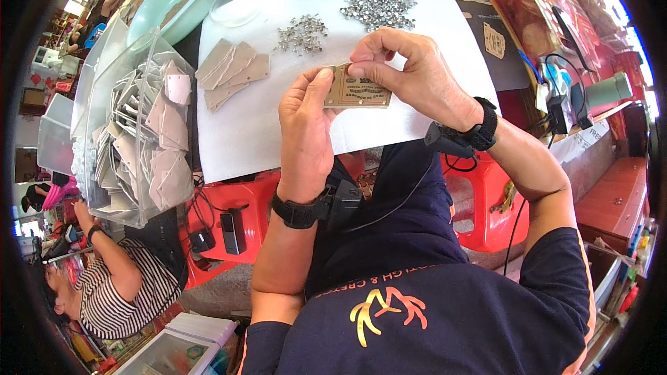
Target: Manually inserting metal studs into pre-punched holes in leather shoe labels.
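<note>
My left hand (309, 121) holds a small tan printed patch (358, 92) by its left edge, thumb on top, above the white tabletop. Small shiny metal dots show along the patch's near edge. At its far edge my right hand (410, 73) is closed, thumb and forefinger pinching there. Anything smaller between those fingertips is hidden. Beyond my hands lies a loose heap of small metal studs (302, 33). To the left, several plain beige patches (233, 69) overlap in a fanned pile.
A clear plastic bin (142, 201) full of beige patches stands at the left, below a pale green basin (174, 0). Plastic bags of metal pieces (379, 3) lie at the far edge. Red stools (479, 201) stand under the table. Another person (125, 281) sits at lower left.
</note>
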### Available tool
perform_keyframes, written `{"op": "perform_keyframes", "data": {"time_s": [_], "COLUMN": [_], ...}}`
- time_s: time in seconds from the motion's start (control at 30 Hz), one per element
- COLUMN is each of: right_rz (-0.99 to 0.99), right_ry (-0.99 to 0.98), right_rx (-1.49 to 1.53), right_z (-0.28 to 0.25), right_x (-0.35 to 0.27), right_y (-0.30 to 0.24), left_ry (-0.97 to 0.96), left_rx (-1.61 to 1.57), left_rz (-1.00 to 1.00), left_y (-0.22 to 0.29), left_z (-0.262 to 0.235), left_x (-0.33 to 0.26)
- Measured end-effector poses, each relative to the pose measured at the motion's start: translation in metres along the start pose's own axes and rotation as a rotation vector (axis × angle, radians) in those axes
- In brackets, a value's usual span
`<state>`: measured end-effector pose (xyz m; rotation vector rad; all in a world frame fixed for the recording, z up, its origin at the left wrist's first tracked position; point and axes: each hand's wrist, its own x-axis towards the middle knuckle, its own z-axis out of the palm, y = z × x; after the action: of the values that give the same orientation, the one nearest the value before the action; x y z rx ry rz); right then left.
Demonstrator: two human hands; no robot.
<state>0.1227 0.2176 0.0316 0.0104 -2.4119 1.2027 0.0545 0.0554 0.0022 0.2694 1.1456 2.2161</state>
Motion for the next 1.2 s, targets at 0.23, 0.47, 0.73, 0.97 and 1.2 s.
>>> {"op": "perform_keyframes", "data": {"time_s": [0.23,0.47,0.73,0.97,1.2], "right_rz": [-0.126,-0.168,-0.176,-0.172,-0.174], "right_ry": [0.0,-0.009,-0.002,-0.034,-0.028], "right_rx": [-0.012,-0.044,-0.099,-0.125,-0.144], "right_z": [-0.001,-0.0039,-0.0056,-0.0068,-0.0061], "right_x": [0.0009,0.0011,-0.0009,-0.0024,-0.0035], "right_y": [0.0003,-0.0015,-0.0043,-0.0024,-0.0009], "left_ry": [0.013,0.021,0.006,-0.02,-0.025], "left_rx": [0.014,0.014,0.017,0.008,-0.021], "left_rz": [0.0,-0.014,-0.024,-0.035,-0.04], "left_y": [0.0013,0.0015,0.0013,0.0029,0.0021], "left_z": [-0.001,-0.0007,0.0002,-0.0031,-0.0034], "left_x": [-0.0009,-0.001,-0.0024,-0.0041,-0.0052]}}
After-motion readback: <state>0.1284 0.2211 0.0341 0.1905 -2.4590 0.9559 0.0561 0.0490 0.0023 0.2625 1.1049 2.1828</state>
